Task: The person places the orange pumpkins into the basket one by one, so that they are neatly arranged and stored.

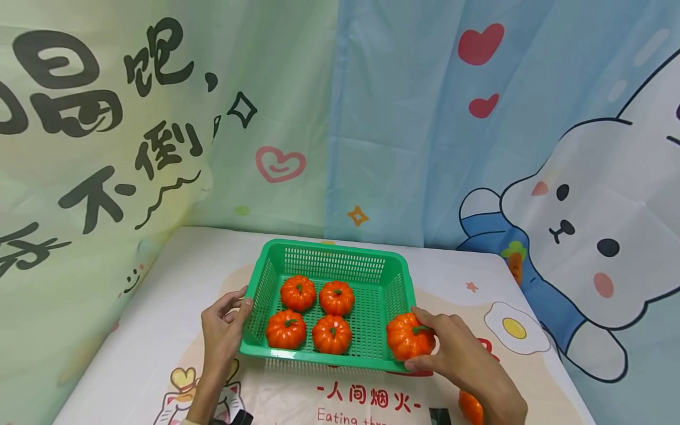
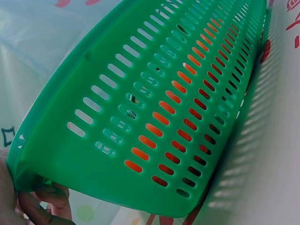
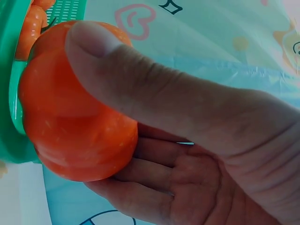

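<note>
A green plastic basket (image 1: 329, 248) sits on the table with several small orange pumpkins (image 1: 332, 334) grouped in its left half. My left hand (image 1: 223, 327) grips the basket's left rim; in the left wrist view its fingers (image 2: 51, 199) curl under that rim. At the basket's right front corner, my right hand (image 1: 457, 348) holds another orange pumpkin (image 1: 408, 337) between thumb and fingers. That pumpkin (image 3: 77, 112) fills the space by the green rim in the right wrist view. Whether it touches the basket cannot be told.
One more orange pumpkin (image 1: 470, 407) lies on the table near the front, partly hidden by my right forearm. A printed cloth (image 1: 366, 386) with red writing covers the table. Behind it hangs a printed curtain (image 1: 382, 118). A small black object (image 1: 440, 416) shows at the front edge.
</note>
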